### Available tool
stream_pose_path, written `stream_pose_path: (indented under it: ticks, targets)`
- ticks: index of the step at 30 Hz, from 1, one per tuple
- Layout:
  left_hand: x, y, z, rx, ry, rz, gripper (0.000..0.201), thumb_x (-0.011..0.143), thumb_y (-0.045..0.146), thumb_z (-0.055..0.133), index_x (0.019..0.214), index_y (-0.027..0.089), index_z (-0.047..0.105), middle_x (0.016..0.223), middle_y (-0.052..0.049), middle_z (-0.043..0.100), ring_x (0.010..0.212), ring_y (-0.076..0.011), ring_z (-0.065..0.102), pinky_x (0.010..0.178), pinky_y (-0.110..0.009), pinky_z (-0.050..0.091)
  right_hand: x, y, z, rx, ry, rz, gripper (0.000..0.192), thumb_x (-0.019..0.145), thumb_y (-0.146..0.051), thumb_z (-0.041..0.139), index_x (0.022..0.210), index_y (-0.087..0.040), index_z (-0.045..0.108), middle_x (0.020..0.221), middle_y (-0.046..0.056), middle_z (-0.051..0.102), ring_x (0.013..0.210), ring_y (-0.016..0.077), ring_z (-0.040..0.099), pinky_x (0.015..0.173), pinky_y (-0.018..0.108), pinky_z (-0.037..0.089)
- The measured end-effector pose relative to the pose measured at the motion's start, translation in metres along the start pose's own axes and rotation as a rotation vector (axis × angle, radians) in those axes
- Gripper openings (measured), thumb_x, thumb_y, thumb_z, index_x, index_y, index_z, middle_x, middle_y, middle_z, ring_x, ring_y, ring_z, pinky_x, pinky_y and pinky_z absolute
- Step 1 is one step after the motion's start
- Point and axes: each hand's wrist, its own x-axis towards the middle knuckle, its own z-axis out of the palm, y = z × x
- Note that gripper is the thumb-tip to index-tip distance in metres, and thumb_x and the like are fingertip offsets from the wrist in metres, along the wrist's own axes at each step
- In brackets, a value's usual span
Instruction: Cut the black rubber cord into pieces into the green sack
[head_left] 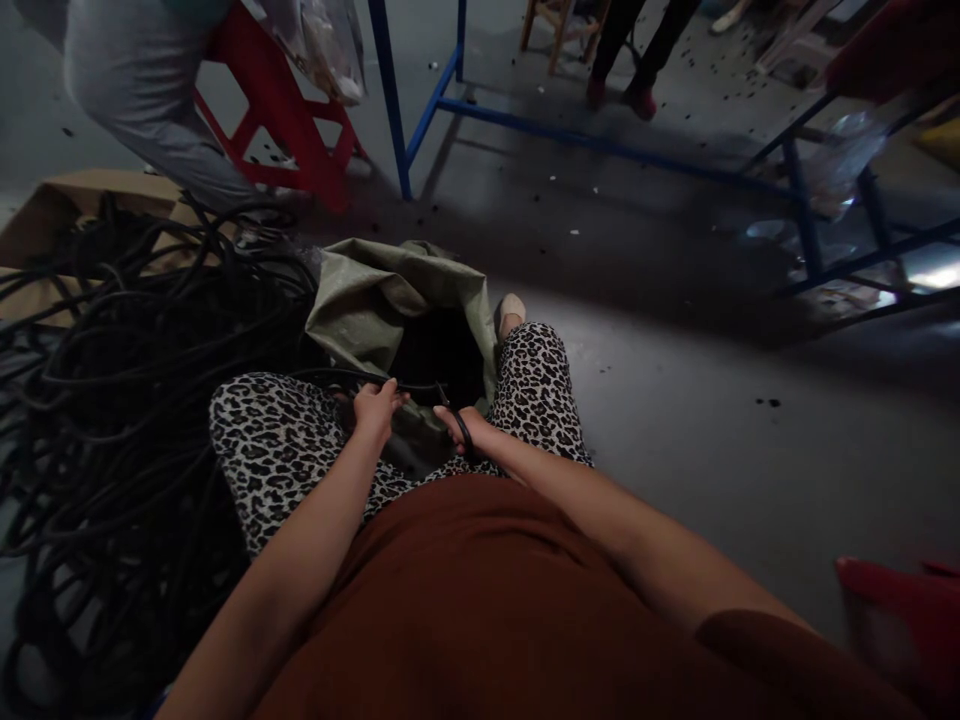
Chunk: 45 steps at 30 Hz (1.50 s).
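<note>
Between my knees stands a green woven sack (352, 310), its mouth wide and its inside dark. My left hand (377, 408) is closed on a thin black rubber strip (420, 386) that stretches across the sack's opening. In my right hand (466, 428) is a pair of scissors (463, 432) with black handles, the blades pointing up at the strip's right end. Whether the blades touch the strip I cannot tell. To the left lies a big tangled heap of black rubber strips (127, 400), and the held strip seems to run toward it.
A cardboard box (105, 185) stands behind the heap. Beyond the sack are a red stool (285, 120) with a seated person in grey trousers (150, 90) and a blue metal table frame (525, 125). Small black bits dot the grey floor (720, 430). Something red (900, 610) is at lower right.
</note>
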Motion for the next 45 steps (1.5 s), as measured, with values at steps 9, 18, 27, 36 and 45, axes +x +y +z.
stream_pose_path:
  ticks: [9,18,27,36,45]
  targets:
    - [0.002,0.001,-0.001,-0.014,0.006,0.034,0.011,0.068,0.013,0.061,0.069,0.012,0.050,0.062,0.001,0.057,0.052,-0.0096,0.059,0.056,-0.025,0.053,0.009,0.005,0.001,0.027,0.011,0.025,0.049,0.083,-0.059,0.054,0.062,-0.014,0.052,0.041,-0.002,0.045,0.027,0.0095,0.041,0.027,0.020,0.033]
    - [0.000,0.004,-0.001,-0.079,0.005,0.056,0.010,0.068,0.014,0.060,0.068,0.013,0.050,0.065,-0.002,0.059,0.055,-0.0115,0.061,0.060,-0.028,0.054,-0.005,-0.002,-0.003,0.061,-0.137,0.073,0.059,0.087,-0.068,0.038,0.070,-0.013,0.052,0.047,0.002,0.053,0.031,0.0120,0.051,0.027,0.017,0.031]
    - [-0.001,0.002,0.000,-0.102,-0.025,0.045,0.008,0.068,0.013,0.060,0.069,0.013,0.052,0.066,-0.002,0.060,0.056,-0.0113,0.061,0.060,-0.028,0.054,-0.003,-0.004,0.001,0.094,-0.181,0.044,0.056,0.088,-0.065,0.039,0.069,-0.013,0.050,0.048,0.003,0.054,0.033,0.0118,0.052,0.028,0.017,0.031]
    - [-0.005,-0.001,0.001,-0.092,-0.037,0.015,0.007,0.067,0.012,0.060,0.071,0.011,0.054,0.069,-0.003,0.061,0.058,-0.0112,0.061,0.060,-0.028,0.054,0.002,-0.003,0.003,0.084,-0.174,0.059,0.058,0.086,-0.069,0.039,0.074,-0.013,0.051,0.050,0.003,0.055,0.034,0.0119,0.052,0.029,0.016,0.031]
    - [-0.011,0.000,0.002,-0.069,-0.108,-0.010,0.011,0.067,0.014,0.062,0.075,0.011,0.055,0.073,-0.005,0.063,0.063,-0.0110,0.062,0.065,-0.028,0.053,0.004,-0.003,0.000,0.061,-0.142,0.044,0.058,0.084,-0.069,0.042,0.075,-0.013,0.053,0.050,0.002,0.055,0.034,0.0114,0.052,0.028,0.016,0.033]
